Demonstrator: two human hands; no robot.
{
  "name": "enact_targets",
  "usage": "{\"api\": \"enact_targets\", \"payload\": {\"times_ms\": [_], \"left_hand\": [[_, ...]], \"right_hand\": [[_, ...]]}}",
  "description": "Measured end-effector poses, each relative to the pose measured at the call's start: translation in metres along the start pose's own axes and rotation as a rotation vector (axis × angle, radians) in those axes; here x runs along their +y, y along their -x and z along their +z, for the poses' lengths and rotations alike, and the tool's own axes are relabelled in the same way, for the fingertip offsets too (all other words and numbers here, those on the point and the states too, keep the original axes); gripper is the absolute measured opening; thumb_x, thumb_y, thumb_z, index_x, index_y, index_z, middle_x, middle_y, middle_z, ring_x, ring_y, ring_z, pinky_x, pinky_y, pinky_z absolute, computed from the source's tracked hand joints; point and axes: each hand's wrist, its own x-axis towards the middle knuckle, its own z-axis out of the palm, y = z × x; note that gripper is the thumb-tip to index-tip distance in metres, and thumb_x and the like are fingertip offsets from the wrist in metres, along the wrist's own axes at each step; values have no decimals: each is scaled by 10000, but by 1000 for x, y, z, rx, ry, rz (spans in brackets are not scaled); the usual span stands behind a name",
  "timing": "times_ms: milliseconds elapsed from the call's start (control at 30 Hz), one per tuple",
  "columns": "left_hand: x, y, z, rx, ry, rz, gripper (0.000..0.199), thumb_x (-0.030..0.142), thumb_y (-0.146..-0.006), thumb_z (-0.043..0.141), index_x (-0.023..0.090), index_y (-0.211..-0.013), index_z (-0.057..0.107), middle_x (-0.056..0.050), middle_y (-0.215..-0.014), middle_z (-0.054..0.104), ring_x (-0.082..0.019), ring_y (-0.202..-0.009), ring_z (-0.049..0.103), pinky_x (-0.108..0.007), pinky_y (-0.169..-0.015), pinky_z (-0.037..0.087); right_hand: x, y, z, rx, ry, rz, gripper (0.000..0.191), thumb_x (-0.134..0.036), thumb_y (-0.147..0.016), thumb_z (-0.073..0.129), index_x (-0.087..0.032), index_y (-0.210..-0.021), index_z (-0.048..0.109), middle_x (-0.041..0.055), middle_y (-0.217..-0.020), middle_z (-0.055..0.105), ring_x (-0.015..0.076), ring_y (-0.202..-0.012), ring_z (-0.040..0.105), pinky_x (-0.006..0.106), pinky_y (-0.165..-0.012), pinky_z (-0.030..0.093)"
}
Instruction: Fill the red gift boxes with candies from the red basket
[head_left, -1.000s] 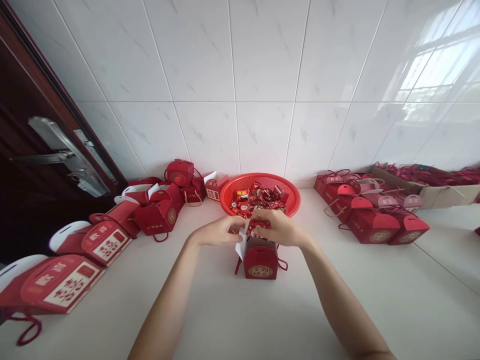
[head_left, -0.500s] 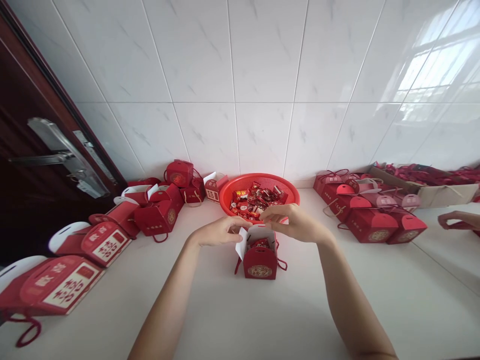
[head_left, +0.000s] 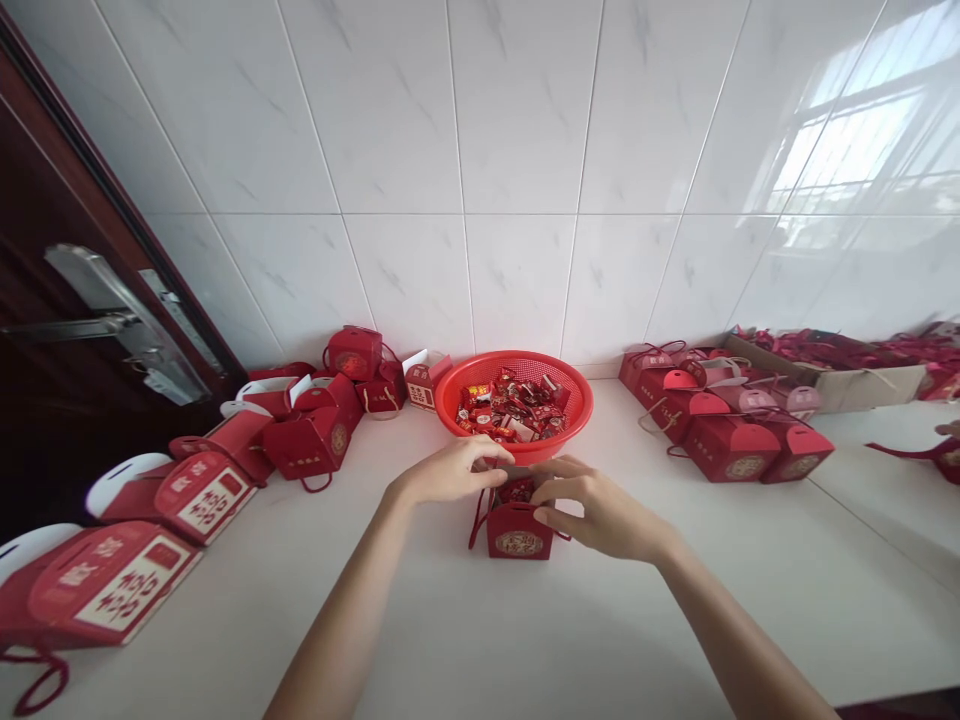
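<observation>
A small red candy box (head_left: 519, 541) with gold lettering on its front stands upright on the white counter, its top partly open. Wrapped sweets show inside it. My left hand (head_left: 448, 472) grips the left top flap between thumb and fingers. On the other side, my right hand (head_left: 606, 508) has its fingers curled on the box's right upper edge; they hide part of the opening. Red cord handles hang at the box's sides. Just behind it sits a red plastic basket (head_left: 579, 388) holding many wrapped sweets (head_left: 516, 408).
Red gift boxes (head_left: 154, 580) line the left side near a dark door (head_left: 45, 400). More red boxes (head_left: 731, 450) are grouped on the right, before a cardboard carton (head_left: 870, 390) of red items. Another person's hand (head_left: 949, 430) shows at the right edge. A tiled wall stands behind.
My right hand has come down from above the box onto its right edge. The left hand has folded the raised white flap inward. At far right, the other person's hand has withdrawn toward the edge.
</observation>
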Motion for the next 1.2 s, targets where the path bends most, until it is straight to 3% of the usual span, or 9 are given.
{"api": "enact_targets", "payload": {"times_ms": [100, 267, 367, 467, 667, 767, 1033, 1200], "left_hand": [[5, -4, 7, 40, -38, 22, 288, 359, -840, 620, 220, -1089, 659, -48, -1098, 633, -210, -925, 601, -316, -802, 488], [17, -2, 9, 18, -95, 24, 189, 351, -854, 596, 207, -878, 715, -50, -1012, 618, -213, -903, 606, -316, -798, 480], [18, 3, 9, -2, -76, 4, 293, 370, -897, 551, 259, -1097, 735, -62, -1078, 629, -235, -997, 603, -326, -858, 474], [13, 4, 11, -8, -44, -16, 453, 426, -888, 585, 342, -1333, 608, -58, -1214, 619, -263, -1115, 571, -333, -902, 472], [4, -2, 21, -19, -65, -30, 589, 515, -858, 629, 382, -1415, 490, -43, -1444, 511, -308, -1319, 462, -387, -1023, 433], [6, -3, 24, -20, -128, -59, 584, 510, -874, 608, 371, -1423, 468, -57, -1457, 500, -310, -1332, 465, -410, -1053, 417], [8, -3, 21, -82, -114, -14, 460, 415, -876, 614, 354, -1331, 571, -4, -1511, 468, -287, -1365, 440, -373, -1073, 409], [5, -4, 18, -88, -82, 10, 455, 462, -870, 626, 364, -1314, 597, -7, -1427, 552, -283, -1290, 506, -336, -1005, 447]], "right_hand": [[-2, 9, 8, 42, -63, 11, 190, -277, -943, 574, -229, -855, 736, 101, -1345, 599, 264, -1169, 603, 409, -911, 527], [3, 15, 27, 171, -126, 8, 163, -250, -932, 589, -229, -857, 732, 119, -1335, 605, 259, -1174, 620, 413, -947, 526], [7, 18, 39, 231, -154, -29, 132, -227, -914, 601, -226, -853, 718, 126, -1321, 613, 261, -1187, 616, 427, -972, 517], [11, 20, 50, 279, -191, -48, 118, -233, -913, 600, -229, -852, 701, 124, -1345, 598, 270, -1226, 593, 442, -992, 510], [17, 21, 66, 444, -190, -23, 138, -265, -932, 567, -237, -1036, 652, 139, -1246, 613, 259, -1162, 607, 424, -936, 542], [19, 21, 69, 448, -195, 7, 226, -276, -934, 568, -241, -1155, 593, 122, -1153, 640, 237, -1100, 631, 387, -904, 552], [20, 21, 69, 434, -224, 9, 99, -268, -943, 547, -230, -992, 624, 114, -1140, 653, 223, -1046, 658, 360, -865, 560], [21, 21, 68, 443, -246, 6, 98, -280, -944, 548, -231, -978, 625, 116, -1136, 656, 230, -1070, 654, 355, -862, 564]]}}
